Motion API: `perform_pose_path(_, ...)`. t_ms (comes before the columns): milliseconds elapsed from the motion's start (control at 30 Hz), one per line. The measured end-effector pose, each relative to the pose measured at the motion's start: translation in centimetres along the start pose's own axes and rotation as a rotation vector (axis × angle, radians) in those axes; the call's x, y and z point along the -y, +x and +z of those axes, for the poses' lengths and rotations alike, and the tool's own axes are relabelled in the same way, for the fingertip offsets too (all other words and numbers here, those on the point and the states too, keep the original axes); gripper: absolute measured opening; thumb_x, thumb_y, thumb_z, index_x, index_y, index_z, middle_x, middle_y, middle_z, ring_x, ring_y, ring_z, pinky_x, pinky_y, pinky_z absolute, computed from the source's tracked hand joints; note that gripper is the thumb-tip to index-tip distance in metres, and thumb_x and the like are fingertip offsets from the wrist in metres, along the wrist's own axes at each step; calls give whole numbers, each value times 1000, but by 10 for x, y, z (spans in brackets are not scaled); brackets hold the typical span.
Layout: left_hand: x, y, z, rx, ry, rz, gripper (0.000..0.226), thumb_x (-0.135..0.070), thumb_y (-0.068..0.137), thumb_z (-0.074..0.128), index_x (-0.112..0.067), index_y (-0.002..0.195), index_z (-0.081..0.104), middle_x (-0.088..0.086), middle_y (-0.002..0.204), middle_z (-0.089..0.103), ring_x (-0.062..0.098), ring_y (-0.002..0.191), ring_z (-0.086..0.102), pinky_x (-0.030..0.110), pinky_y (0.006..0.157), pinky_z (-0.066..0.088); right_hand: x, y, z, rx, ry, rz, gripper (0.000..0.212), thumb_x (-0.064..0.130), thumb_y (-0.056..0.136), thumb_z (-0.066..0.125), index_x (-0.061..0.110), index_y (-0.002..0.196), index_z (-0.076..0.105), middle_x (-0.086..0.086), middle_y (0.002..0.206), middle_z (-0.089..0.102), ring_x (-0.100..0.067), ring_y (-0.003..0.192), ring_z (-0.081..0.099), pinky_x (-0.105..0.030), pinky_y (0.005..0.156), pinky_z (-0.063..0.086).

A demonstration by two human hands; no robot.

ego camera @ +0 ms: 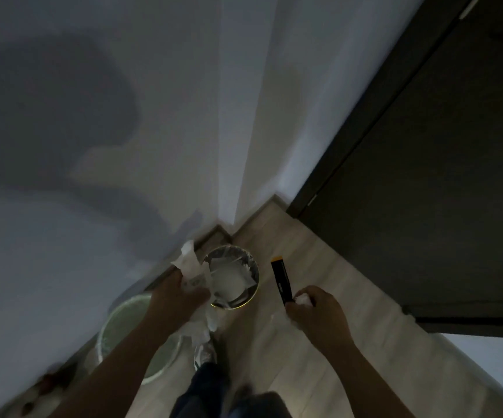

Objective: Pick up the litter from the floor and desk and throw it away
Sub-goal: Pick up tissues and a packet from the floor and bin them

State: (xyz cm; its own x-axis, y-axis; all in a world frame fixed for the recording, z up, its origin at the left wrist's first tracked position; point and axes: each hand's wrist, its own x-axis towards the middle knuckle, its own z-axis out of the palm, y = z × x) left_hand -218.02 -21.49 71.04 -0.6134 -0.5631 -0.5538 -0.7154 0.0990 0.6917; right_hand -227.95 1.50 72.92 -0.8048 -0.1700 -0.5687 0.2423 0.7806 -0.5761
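Two handfuls of litter hang above a small round bin [255, 268] that stands on the floor [319, 260], in the corner where pale walls meet. The left grip [181, 297] is closed around a bunch of crumpled white wrappers [188, 267]. They look thin and crinkly, with some sticking up past the fingers and some trailing below the wrist. The bundle sits at the bin's near-left rim, probably so it can fall straight in.

The right grip [313, 312] is curled round two things at once. One is a slim black stick [280, 282] with an orange end, pointing up and away. The other is a small white wad [303, 300], like tissue, tucked in by the thumb. This grip hangs to the right of the bin, not over it.

The bin looks shiny-walled, lined with a filmy bag and holding white paper. A wider pale green tub [123, 327] stands against the wall under the left forearm. The floor is light wood-look plank, and a dark door [425, 206] closes off the right side. Blur hides finer detail. The drop seems to be the step in hand, with the left bundle likely first.
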Motion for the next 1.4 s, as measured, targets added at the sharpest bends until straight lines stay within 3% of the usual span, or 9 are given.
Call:
perform_pose_path(133,12,43,24,11,17,-48,28,-19,78,74,-7,101,62,5,79,63,12,65,59,21,47,41,-4,55,12,64,-56,21,10,26,79,67,19,83,61,1,79,65,-14,72,61,-25,59,46)
perform_pose_path(300,45,102,69,-29,29,-108,38,-17,78,74,-3,109,58,15,95,65,30,82,63,36,65,52,-19,132,39,133,-101,59,17,27,71,70,20,83,60,4,83,62,-10,72,58,-23,55,38)
perform_pose_path(400,74,137,98,-33,42,-191,38,-22,80,73,-5,108,55,12,92,61,26,77,60,28,56,47,-36,178,63,179,-165,65,26,29,64,77,19,79,59,4,82,63,-14,73,60,-26,56,41)
perform_pose_path(533,116,182,135,-55,56,-244,31,-23,79,74,-13,97,50,7,86,58,27,79,59,37,67,52,-66,230,94,207,-214,46,24,27,67,76,18,77,56,4,79,61,-16,71,56,-28,58,40)
perform_pose_path(700,165,234,184,19,62,-278,31,-23,79,74,-9,103,61,3,79,60,22,73,61,29,60,47,-102,280,130,227,-263,60,21,26,67,73,22,72,53,8,73,57,-15,67,54,-28,54,38)
perform_pose_path(867,195,280,221,31,94,-317,36,-27,81,73,-11,106,55,-5,75,52,8,61,50,15,43,35,-132,318,159,258,-280,72,18,27,71,72,24,75,54,8,77,59,-15,73,58,-28,59,41)
perform_pose_path(1100,212,335,247,55,91,-334,34,-27,81,73,-11,105,57,-6,73,54,4,61,53,16,44,37,-156,357,193,256,-280,37,10,24,77,64,17,83,59,0,84,63,-20,79,62,-36,71,51)
perform_pose_path(1300,226,363,257,77,126,-326,73,-41,71,80,-10,129,49,6,108,59,12,78,55,13,44,38,-164,379,212,262,-281,28,8,25,77,64,20,80,58,2,80,62,-18,76,60,-29,65,45)
perform_pose_path(1400,231,366,259,62,196,-286,86,-49,66,81,-14,135,43,10,128,53,23,105,54,23,71,47,-164,384,215,265,-278,21,10,26,76,64,19,81,59,0,84,63,-20,79,60,-30,67,45)
